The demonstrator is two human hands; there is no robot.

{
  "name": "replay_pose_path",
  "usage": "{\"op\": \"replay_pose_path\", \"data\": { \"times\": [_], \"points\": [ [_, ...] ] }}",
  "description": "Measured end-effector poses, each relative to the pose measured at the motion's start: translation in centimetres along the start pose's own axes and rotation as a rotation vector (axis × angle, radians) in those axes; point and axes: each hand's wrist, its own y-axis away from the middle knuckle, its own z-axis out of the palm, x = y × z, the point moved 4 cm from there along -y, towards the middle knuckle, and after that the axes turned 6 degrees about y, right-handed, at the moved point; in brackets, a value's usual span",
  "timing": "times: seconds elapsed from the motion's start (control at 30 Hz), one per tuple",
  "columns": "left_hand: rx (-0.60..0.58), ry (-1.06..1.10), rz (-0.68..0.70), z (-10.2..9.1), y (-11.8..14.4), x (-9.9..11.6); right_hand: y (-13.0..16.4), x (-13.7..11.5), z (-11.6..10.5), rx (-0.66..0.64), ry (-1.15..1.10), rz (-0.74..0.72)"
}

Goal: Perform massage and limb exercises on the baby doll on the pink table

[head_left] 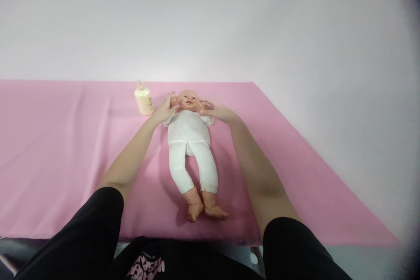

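Doll point(188, 135): lies on its back mid-desk, head toward the far edge, feet toward you.
Left hand point(165, 110): your fingers lie spread, cupping one cheek.
Right hand point(213, 110): fingers flat against the other cheek.
Advice: keep both palms light and even.
Bottle point(143, 99): stands just beside your left hand; mind your wrist.
Desk point(52, 148): pink cloth covers it.

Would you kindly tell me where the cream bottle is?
The cream bottle stands upright on the pink sheet, just beyond the left hand, left of the doll's head.

head cam | worn on person's head | faces forward and down | pink-covered table point(49, 148) close below | white wall point(210, 22) behind
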Motion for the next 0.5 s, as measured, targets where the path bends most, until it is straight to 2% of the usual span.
{"op": "replay_pose_path", "data": {
  "times": [0.07, 0.1, 0.17, 0.27, 0.33, 0.4, 0.5],
  "points": [
    [0.259, 0.046, -0.074, -0.5, -0.2, -2.6, -1.0, 2.7, -0.7, 0.321, -0.089, 0.007],
    [0.316, 0.049, -0.116, -0.4, -0.2, -3.9, -1.5, 4.3, -0.8, 0.451, -0.097, 0.03],
    [0.344, 0.048, -0.206, 0.1, 0.0, -6.1, -2.2, 7.2, -0.8, 0.604, -0.086, 0.119],
    [0.287, 0.029, -0.363, 0.8, 0.5, -8.5, -2.6, 10.6, -0.5, 0.652, -0.061, 0.252],
    [0.25, -0.008, -0.43, 1.1, 0.8, -9.3, -2.6, 11.7, -0.4, 0.65, -0.053, 0.285],
    [0.242, -0.025, -0.429, 1.1, 0.8, -9.4, -2.5, 11.9, -0.4, 0.652, -0.055, 0.282],
    [0.334, 0.041, -0.344, 0.8, 0.4, -8.7, -2.1, 10.4, -0.7, 0.674, -0.065, 0.234]
  ]
}}
